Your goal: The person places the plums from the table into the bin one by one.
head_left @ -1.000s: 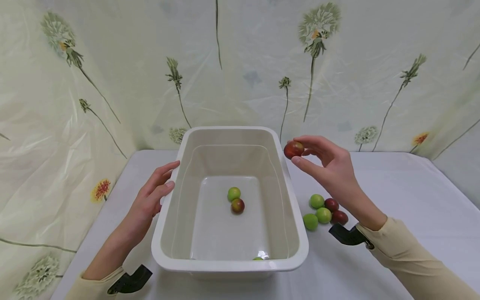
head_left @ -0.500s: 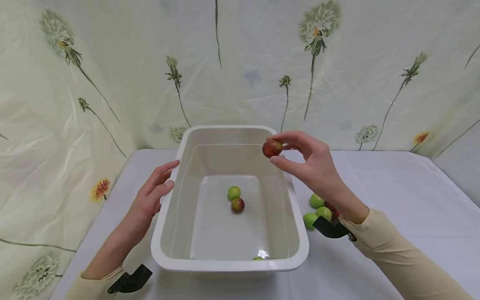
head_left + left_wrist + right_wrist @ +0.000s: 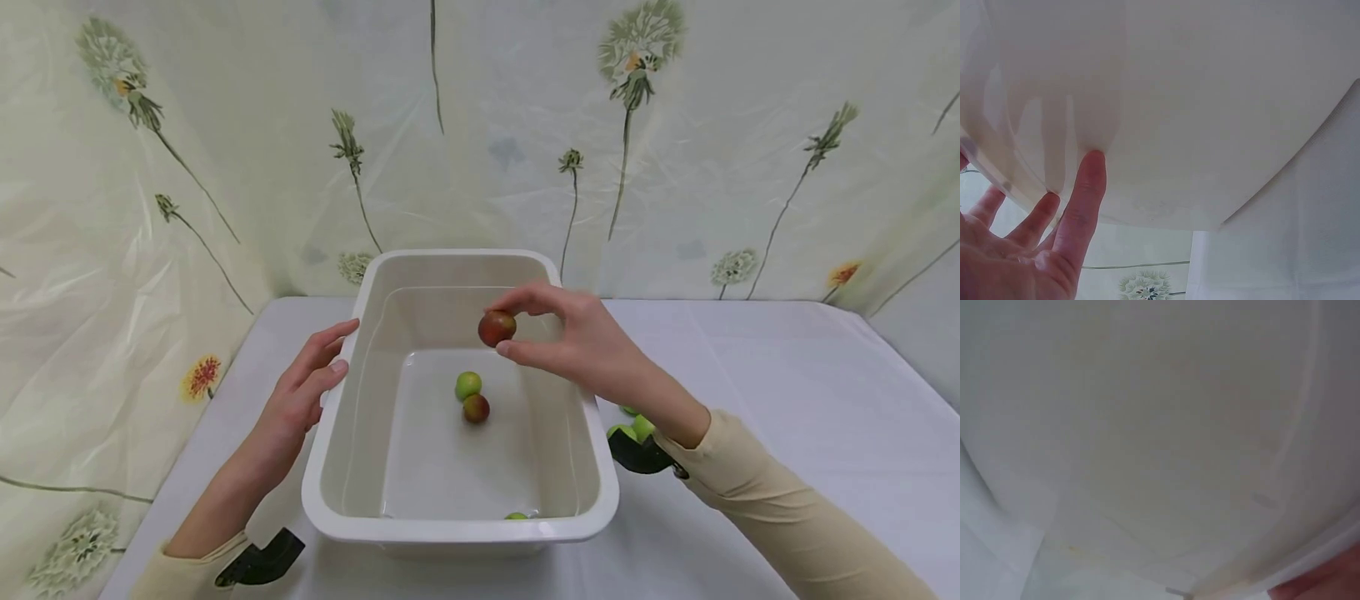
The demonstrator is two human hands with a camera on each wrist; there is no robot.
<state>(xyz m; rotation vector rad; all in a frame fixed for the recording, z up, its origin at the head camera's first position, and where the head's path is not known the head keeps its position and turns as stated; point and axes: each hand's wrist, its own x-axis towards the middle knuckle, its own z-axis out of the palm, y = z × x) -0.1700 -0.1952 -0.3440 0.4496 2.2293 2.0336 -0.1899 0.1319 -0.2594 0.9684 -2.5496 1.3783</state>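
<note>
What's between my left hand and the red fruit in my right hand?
In the head view, the left side of the white tub, then open space inside it.

Head cam peers forward and down into the white tub from above; wrist cams are both super close, facing its side. Left hand shows in head and left-wrist views.

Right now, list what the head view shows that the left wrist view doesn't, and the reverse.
Only head: the right hand holding a red fruit, more fruits inside the tub, and green fruits to its right.
Only left wrist: the tub's left outer wall, with fingers touching it.
Both: left hand, tub, table, flowered sheet.
</note>
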